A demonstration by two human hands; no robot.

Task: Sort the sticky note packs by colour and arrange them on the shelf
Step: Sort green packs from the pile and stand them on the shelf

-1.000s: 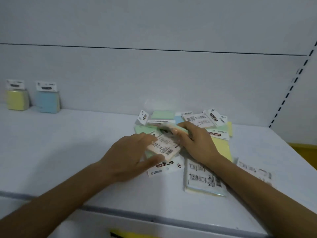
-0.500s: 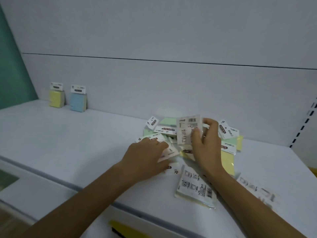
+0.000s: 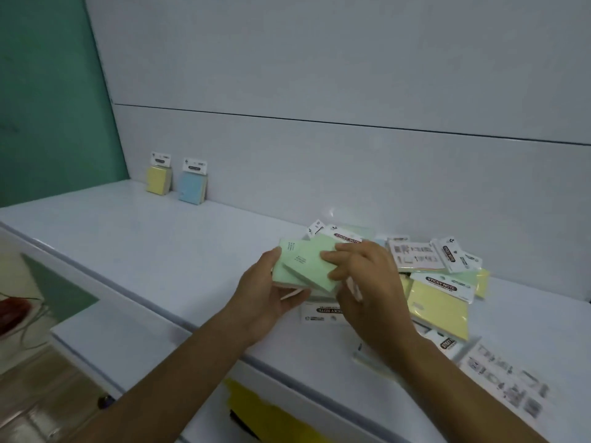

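Two green sticky note packs [image 3: 307, 266] overlap just above the white shelf [image 3: 160, 244]. My left hand [image 3: 265, 295] grips them from the left and below, with a pinkish pack edge under them. My right hand [image 3: 367, 276] pinches the upper green pack from the right. A loose pile of packs [image 3: 441, 282] lies behind and right of my hands, with a yellow pack [image 3: 438, 308] on top. A yellow pack [image 3: 157, 180] and a blue pack [image 3: 192, 188] stand upright against the back panel at far left.
A face-down pack [image 3: 508, 382] lies near the shelf's front edge at right. A lower shelf [image 3: 105, 334] sticks out below left. A green wall [image 3: 48, 100] bounds the left side. A yellow label [image 3: 271, 417] sits under the front edge.
Both hands have lifted green packs out of the pile and hold them together; earlier the right hand held up a pack showing its barcode back. The view has shifted right and down.
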